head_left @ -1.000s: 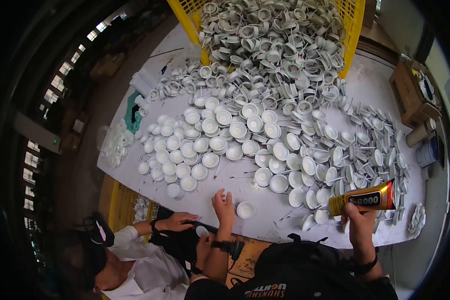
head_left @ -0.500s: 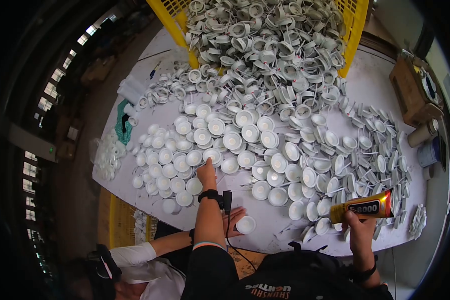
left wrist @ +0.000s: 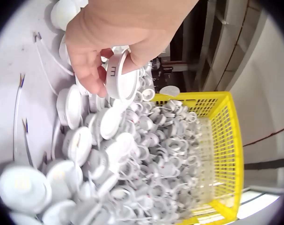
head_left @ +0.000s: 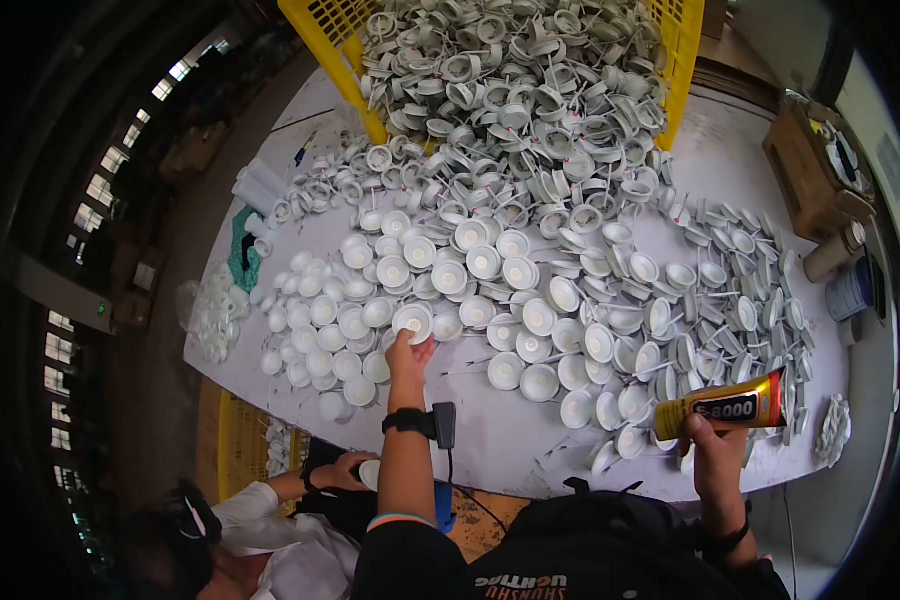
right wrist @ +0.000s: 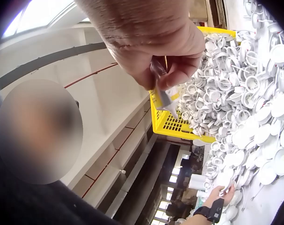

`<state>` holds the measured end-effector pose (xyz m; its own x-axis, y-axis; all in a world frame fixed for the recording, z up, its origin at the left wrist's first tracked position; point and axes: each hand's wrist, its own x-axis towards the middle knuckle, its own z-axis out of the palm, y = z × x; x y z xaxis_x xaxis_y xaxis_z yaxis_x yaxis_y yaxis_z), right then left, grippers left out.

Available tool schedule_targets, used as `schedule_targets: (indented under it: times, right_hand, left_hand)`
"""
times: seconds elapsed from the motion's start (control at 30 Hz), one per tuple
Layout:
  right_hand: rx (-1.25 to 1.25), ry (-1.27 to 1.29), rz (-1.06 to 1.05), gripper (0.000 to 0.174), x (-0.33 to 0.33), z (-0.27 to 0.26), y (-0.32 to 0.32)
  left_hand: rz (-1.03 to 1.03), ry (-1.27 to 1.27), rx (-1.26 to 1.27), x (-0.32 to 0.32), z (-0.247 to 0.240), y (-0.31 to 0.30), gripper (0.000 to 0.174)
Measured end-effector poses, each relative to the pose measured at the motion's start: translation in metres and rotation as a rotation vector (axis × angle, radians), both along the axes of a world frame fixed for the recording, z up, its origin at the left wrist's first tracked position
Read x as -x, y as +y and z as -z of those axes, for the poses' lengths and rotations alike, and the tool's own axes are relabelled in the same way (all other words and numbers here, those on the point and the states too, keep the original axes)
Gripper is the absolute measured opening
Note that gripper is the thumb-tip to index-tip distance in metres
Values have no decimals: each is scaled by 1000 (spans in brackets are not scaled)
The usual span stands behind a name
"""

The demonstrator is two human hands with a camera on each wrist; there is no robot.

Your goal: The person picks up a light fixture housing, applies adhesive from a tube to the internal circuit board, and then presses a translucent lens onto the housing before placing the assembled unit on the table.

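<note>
My left hand (head_left: 407, 360) reaches over the near part of the lamp pile. Between its thumb and fingers it grips a round white downlight (left wrist: 122, 79) by the rim, tilted on edge in the left wrist view. More white downlights (head_left: 345, 320) lie close around it, faces up, with short cables. On the right, my right hand (head_left: 718, 455) holds a yellow and black glue tube (head_left: 725, 405) marked "8000" above the table edge. The tube's nozzle (right wrist: 172, 110) points away from the fist in the right wrist view.
A yellow crate (head_left: 345, 75) heaped with white lamp housings (head_left: 510, 100) stands at the back of the white table (head_left: 450, 420). Another person's hand (head_left: 348, 470) holds a white disc at the near left. A cardboard box (head_left: 805, 185) and a blue tin (head_left: 850, 298) are at right.
My left hand went forward from the table's near edge to the pile and now grips a downlight. The lamp lying alone in front was touched by the other person and is gone from there.
</note>
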<state>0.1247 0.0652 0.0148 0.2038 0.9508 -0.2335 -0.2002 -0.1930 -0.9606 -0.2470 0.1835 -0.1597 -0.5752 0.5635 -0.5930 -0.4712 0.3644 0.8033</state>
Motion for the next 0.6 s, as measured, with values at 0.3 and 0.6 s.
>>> schedule_targets:
  times: [0.3,0.6]
  right_hand:
    - [-121,82,-100,28,-23,-16,-17]
    - [-381,-145,-286,23,-48,-27,-26]
  left_hand:
    - [130,-852,-330,-153,-102,-121,30]
    - [717,-981,-467,-219,-148,-153,59]
